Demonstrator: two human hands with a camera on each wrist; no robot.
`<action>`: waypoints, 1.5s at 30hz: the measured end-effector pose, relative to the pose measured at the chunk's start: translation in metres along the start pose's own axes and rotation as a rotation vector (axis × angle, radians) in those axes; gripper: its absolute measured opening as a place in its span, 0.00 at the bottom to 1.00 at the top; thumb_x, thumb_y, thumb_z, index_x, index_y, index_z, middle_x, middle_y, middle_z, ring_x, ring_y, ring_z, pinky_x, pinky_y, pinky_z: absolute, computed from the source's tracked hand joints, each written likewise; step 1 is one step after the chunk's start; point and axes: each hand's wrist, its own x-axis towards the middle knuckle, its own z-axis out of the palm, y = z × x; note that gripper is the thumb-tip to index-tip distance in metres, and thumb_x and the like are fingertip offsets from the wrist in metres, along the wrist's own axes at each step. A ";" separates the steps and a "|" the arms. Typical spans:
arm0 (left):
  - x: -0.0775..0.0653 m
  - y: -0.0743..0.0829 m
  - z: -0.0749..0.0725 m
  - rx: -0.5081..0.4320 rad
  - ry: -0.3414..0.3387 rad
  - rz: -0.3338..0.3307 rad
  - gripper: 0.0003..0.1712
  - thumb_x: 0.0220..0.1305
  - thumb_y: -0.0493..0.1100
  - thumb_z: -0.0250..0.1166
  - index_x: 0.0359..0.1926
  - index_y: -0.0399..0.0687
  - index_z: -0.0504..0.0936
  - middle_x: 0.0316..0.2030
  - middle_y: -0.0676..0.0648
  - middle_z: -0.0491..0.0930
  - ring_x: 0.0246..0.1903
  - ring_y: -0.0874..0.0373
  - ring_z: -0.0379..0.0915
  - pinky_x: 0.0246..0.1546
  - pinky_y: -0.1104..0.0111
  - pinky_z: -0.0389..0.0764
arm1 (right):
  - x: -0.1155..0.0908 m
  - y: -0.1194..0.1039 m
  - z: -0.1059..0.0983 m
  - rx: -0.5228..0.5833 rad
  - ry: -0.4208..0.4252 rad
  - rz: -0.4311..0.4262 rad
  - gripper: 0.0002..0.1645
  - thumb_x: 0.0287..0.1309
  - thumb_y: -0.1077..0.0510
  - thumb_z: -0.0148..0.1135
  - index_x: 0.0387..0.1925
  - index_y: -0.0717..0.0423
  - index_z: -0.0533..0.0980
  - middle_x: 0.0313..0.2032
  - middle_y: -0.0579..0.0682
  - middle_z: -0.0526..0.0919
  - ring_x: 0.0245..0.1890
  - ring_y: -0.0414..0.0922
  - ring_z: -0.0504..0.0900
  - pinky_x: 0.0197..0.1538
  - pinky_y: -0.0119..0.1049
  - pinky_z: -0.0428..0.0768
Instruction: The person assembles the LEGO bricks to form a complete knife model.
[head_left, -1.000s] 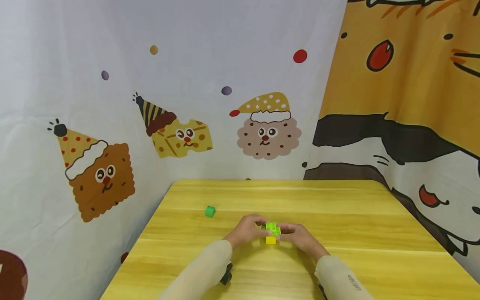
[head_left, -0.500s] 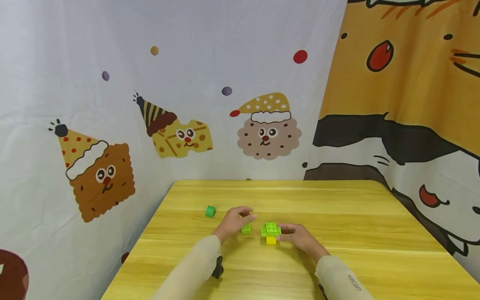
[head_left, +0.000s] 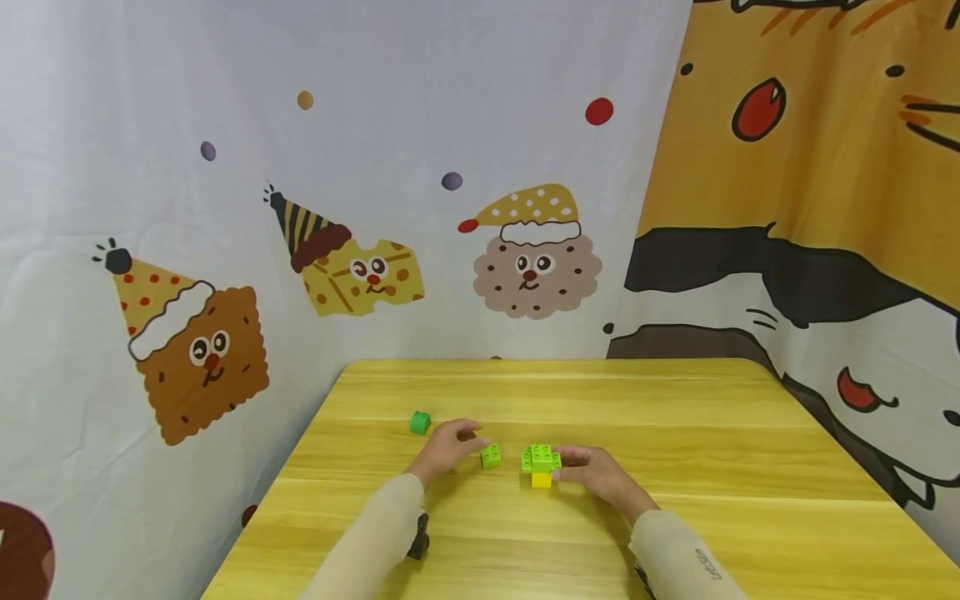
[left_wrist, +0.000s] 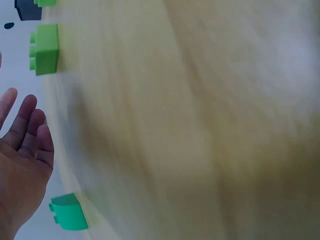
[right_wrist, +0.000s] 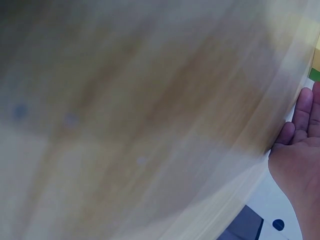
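Note:
In the head view a small stack of toy building bricks (head_left: 541, 459) stands on the table, light green bricks on top of a yellow one (head_left: 541, 480). My right hand (head_left: 596, 475) holds its right side, thumb in front and fingers behind. To the left lies a loose light green brick (head_left: 491, 456), studs up. My left hand (head_left: 444, 452) hovers just left of this brick with fingers loosely bent and nothing in them. Farther left sits a darker green brick with a rounded side (head_left: 420, 422), also low in the left wrist view (left_wrist: 70, 212).
The wooden table (head_left: 712, 433) reaches back to a white cloth (head_left: 390, 75) printed with cartoon snacks. A second cloth with large cartoon animals (head_left: 825, 167) hangs on the right.
My left hand has left the brick stack and moved left, past the loose light green brick, which it uncovered. The right hand has stayed at the stack.

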 end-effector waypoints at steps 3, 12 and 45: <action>-0.002 -0.004 -0.002 0.007 -0.010 -0.006 0.29 0.67 0.51 0.66 0.61 0.36 0.77 0.55 0.37 0.77 0.53 0.46 0.73 0.53 0.51 0.75 | 0.000 -0.001 0.001 -0.004 0.006 0.006 0.33 0.55 0.50 0.74 0.60 0.61 0.77 0.51 0.52 0.82 0.49 0.47 0.80 0.56 0.49 0.75; -0.003 -0.016 -0.003 -0.004 -0.055 -0.037 0.29 0.64 0.51 0.69 0.61 0.39 0.78 0.56 0.39 0.78 0.56 0.44 0.72 0.56 0.49 0.73 | -0.001 -0.001 0.000 -0.003 0.002 -0.022 0.31 0.57 0.53 0.73 0.59 0.63 0.77 0.51 0.54 0.83 0.50 0.49 0.80 0.57 0.52 0.74; 0.000 -0.010 0.011 0.082 -0.028 -0.019 0.25 0.55 0.45 0.77 0.52 0.40 0.83 0.46 0.43 0.77 0.48 0.46 0.72 0.52 0.52 0.73 | 0.000 0.000 0.000 0.039 -0.001 -0.024 0.32 0.56 0.53 0.74 0.58 0.64 0.77 0.50 0.53 0.83 0.49 0.47 0.80 0.56 0.49 0.75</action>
